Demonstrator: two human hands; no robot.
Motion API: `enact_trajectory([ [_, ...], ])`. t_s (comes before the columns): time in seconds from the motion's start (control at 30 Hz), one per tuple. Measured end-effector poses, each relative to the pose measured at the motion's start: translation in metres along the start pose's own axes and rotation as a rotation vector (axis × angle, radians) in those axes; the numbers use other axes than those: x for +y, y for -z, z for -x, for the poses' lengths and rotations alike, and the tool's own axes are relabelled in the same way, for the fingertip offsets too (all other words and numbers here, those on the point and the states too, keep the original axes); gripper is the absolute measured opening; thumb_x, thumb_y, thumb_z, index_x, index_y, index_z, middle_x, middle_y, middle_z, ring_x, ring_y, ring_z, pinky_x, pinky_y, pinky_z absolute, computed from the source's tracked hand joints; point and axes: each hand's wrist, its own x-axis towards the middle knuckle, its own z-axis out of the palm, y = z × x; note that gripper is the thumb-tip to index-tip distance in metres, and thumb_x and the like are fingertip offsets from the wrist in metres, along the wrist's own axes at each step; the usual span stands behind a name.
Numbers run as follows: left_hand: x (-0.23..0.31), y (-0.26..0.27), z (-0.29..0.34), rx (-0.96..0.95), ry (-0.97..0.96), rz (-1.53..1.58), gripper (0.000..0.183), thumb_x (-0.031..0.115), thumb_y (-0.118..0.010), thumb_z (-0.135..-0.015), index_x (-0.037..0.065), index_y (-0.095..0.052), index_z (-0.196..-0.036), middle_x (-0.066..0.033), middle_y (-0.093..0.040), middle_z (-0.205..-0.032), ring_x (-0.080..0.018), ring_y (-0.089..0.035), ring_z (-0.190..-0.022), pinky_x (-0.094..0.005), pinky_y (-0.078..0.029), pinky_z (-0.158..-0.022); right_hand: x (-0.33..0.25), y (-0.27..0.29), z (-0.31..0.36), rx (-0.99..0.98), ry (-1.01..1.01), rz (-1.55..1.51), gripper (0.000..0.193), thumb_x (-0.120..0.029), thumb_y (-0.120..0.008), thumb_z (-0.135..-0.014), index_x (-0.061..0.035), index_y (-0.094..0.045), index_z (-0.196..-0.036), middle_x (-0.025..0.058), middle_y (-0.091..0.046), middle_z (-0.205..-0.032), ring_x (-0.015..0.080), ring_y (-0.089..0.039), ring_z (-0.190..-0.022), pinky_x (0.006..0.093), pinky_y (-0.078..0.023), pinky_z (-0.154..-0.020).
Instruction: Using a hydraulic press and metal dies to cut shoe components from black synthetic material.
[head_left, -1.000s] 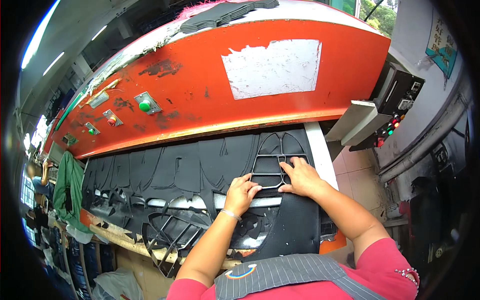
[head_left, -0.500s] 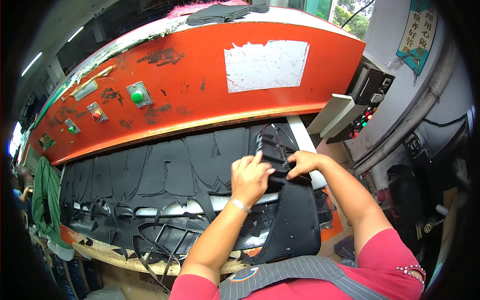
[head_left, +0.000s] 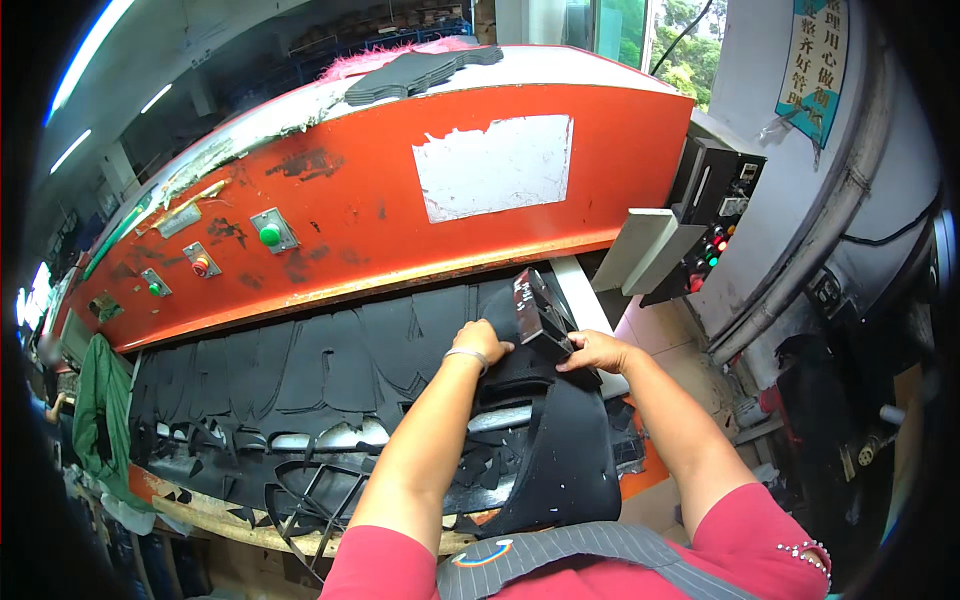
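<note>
My right hand (head_left: 590, 352) is closed on the lower end of a cutting die (head_left: 538, 312), a dark metal frame with light marks on its side. The die is tipped up over the right end of a black foam-like sheet (head_left: 570, 450). Just left of it, my left hand (head_left: 478, 343) has its fingers bent and its thumb toward the die, gripping the sheet's upper layer; the fingertips are partly hidden. Cut lines run across the sheet to the left. A second cutting die (head_left: 312, 495), an open frame with cross bars, lies at the front edge.
A red press beam (head_left: 350, 215) with green buttons (head_left: 270, 235) spans the back. Black scraps (head_left: 480, 465) litter the front of the bed. A stack of cut black pieces (head_left: 420, 75) lies on top of the beam. At right is a control box (head_left: 715, 190); a green cloth (head_left: 100, 410) hangs at left.
The die has turned in my right hand, its side now facing up toward me. My left hand has come off the die and moved left onto the sheet. The view has shifted slightly.
</note>
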Motion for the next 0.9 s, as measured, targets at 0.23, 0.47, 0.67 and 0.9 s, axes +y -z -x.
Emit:
enact_trajectory([
  [0.23, 0.032, -0.011, -0.006, 0.16, 0.247, 0.054, 0.079, 0.041, -0.082, -0.068, -0.004, -0.05, -0.125, -0.0228, -0.051, -0.131, -0.0356, -0.047, -0.124, -0.0381, -0.041, -0.103, 0.021, -0.001, 0.009, 0.175, 0.268, -0.195, 0.033, -0.011, -0.071, -0.075, -0.0039, -0.064, -0.107, 0.0003, -0.065, -0.098, 0.0098, -0.057, -0.092, 0.0259, -0.042, -0.087],
  [0.47, 0.042, -0.002, -0.025, -0.05, 0.327, -0.101, 0.066, 0.04, -0.084, -0.067, 0.004, -0.063, -0.118, -0.0147, -0.058, -0.128, -0.0297, -0.053, -0.122, -0.0359, -0.046, -0.098, 0.03, -0.013, 0.028, 0.417, 0.336, -0.003, 0.034, -0.011, -0.074, -0.076, -0.0009, -0.062, -0.106, 0.0015, -0.063, -0.095, 0.0088, -0.056, -0.086, 0.024, -0.045, -0.082],
  [0.67, 0.046, 0.005, -0.029, -0.112, 0.442, -0.13, 0.066, 0.038, -0.084, -0.068, 0.008, -0.061, -0.122, -0.0096, -0.056, -0.131, -0.0278, -0.048, -0.128, -0.0354, -0.044, -0.1, 0.031, -0.019, 0.054, 0.513, 0.656, 0.065, 0.043, -0.001, -0.071, -0.076, -0.0022, -0.059, -0.118, -0.0011, -0.063, -0.1, 0.0069, -0.055, -0.088, 0.023, -0.044, -0.079],
  [0.9, 0.041, -0.015, -0.035, 0.008, 0.4, -0.017, 0.066, 0.038, -0.079, -0.073, 0.006, -0.056, -0.127, -0.0181, -0.049, -0.136, -0.033, -0.05, -0.124, -0.0422, -0.043, -0.101, 0.008, -0.013, 0.044, 0.335, 0.403, 0.135, 0.044, -0.009, -0.077, -0.069, -0.001, -0.062, -0.109, 0.0056, -0.062, -0.097, 0.0123, -0.056, -0.088, 0.0272, -0.046, -0.081],
])
